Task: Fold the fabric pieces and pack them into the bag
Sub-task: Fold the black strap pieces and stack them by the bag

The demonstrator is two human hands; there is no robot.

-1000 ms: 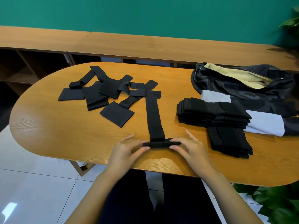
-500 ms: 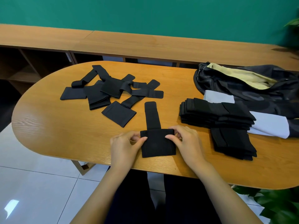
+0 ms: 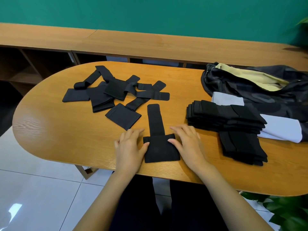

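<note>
The fabric piece [image 3: 160, 148] you are working on lies at the near edge of the counter [image 3: 58, 130], right in front of you. Its near end is a doubled-over black pad, and a narrow strap runs from it straight away from you.

Your left hand [image 3: 130, 145] lies flat on the wood just left of the pad. Its grip is wide, with the fingers stretched out and the thumb touching the pad's left edge. Your right hand [image 3: 188, 142] lies flat on the other side, its grip wide as well, and the thumb rests on the pad's far right corner. Neither hand holds anything.

To the far left, a loose pile of unfolded pieces [image 3: 108, 92] lies spread on the counter. One of its pads lies near the strap's far end. To your right sit two stacks of folded pieces [image 3: 225, 115], one behind the other, and they partly cover a white cloth [image 3: 281, 129].

Beyond them, at the far right, the dark bag [image 3: 250, 90] lies open, showing a pale yellow lining.

A low wooden shelf [image 3: 150, 44] runs along the green wall behind the counter. A leafy plant [image 3: 291, 212] shows at the lower right.
</note>
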